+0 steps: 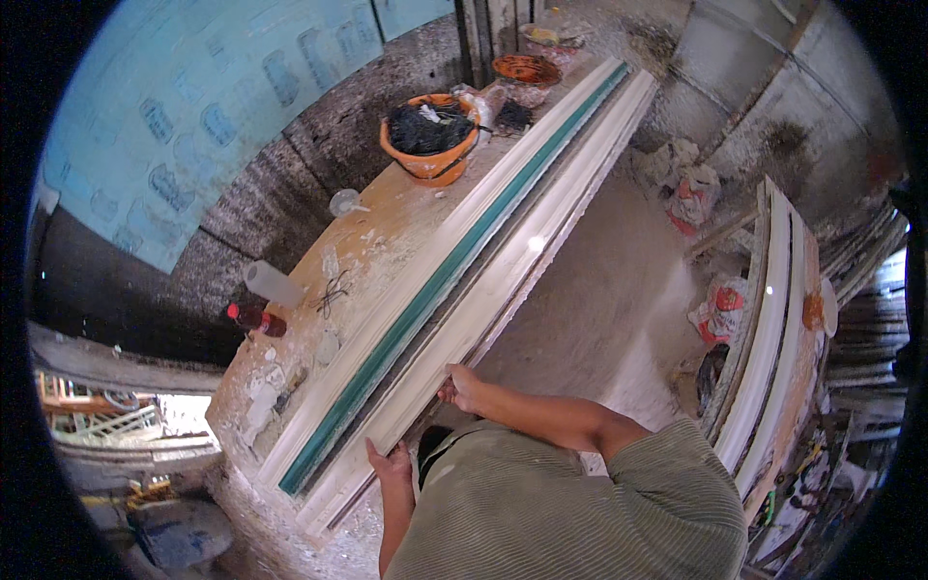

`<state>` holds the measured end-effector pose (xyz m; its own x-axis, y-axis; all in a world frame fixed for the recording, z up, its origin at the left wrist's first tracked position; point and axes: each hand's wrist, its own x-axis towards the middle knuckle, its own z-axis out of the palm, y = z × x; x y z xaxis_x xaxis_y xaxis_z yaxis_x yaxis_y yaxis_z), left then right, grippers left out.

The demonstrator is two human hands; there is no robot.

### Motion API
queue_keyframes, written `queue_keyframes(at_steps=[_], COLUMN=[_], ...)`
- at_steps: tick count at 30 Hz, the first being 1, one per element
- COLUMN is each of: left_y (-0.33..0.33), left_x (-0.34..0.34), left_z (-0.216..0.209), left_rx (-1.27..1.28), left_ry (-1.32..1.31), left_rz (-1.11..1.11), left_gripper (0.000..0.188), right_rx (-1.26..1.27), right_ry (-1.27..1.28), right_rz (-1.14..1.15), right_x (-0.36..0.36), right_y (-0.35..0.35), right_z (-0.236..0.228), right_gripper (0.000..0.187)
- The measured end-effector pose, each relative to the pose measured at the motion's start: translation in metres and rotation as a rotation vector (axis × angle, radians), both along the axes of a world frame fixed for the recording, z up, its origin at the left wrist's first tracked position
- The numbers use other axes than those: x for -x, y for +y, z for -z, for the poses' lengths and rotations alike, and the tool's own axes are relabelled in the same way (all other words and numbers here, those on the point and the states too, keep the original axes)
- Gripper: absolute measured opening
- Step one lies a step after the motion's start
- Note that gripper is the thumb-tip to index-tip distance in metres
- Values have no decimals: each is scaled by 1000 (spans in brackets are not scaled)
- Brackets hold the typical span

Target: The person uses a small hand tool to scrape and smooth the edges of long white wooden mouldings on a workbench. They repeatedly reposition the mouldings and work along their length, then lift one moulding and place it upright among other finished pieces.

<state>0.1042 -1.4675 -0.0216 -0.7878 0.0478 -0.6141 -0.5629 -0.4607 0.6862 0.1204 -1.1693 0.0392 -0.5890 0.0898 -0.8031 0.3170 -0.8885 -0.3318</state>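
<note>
A long white moulding (505,278), ribbed along its length, lies slantwise along the near edge of the work table. My left hand (390,464) grips its lower end, thumb on top and the other fingers partly hidden under the edge. Farther up the same edge, my right hand (458,389) is closed on it the same way. Beside this piece runs a long green strip (437,290), which looks like a mould, with a dark gap between the two. Another pale ribbed length (377,333) borders the green strip on its far side.
On the dusty table (333,253) stand an orange bucket (440,172) of dark fibres, a red bottle (257,320) and a whitish plastic container (274,284). More white mouldings (768,319) rest on a support at right. Bags (720,307) lie on the floor between.
</note>
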Motion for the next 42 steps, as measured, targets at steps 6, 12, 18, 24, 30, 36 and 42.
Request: queue_keyframes(at_steps=[6,12,18,24,30,36,42], left_y=[7,13,58,134,161,156,130], left_x=[29,14,16,43,57,54,39], left_z=[36,4,-18,-42,-62,-67,-60], left_rx=[-180,195,405,530,611,641,645], left_ry=[-292,-9,-49,-154,-204,-196,-160], left_rz=[-150,116,-56,-182,-267,-381,-530], left_gripper=[51,52,52,54,55,56,58], right_rx=[2,-131,-293,-760,-740,-659,-546], right_ry=[-28,-64,-63,-341,-505,-515,-527], right_rz=[-125,136,269,422,228,219,230], right_x=[-28,-76,-65,-3,21,27,45], right_y=[50,188,371,511,554,557,575], right_z=[-18,-5,23,38,44,24,5], right_gripper=[52,38,23,41,54,45,30])
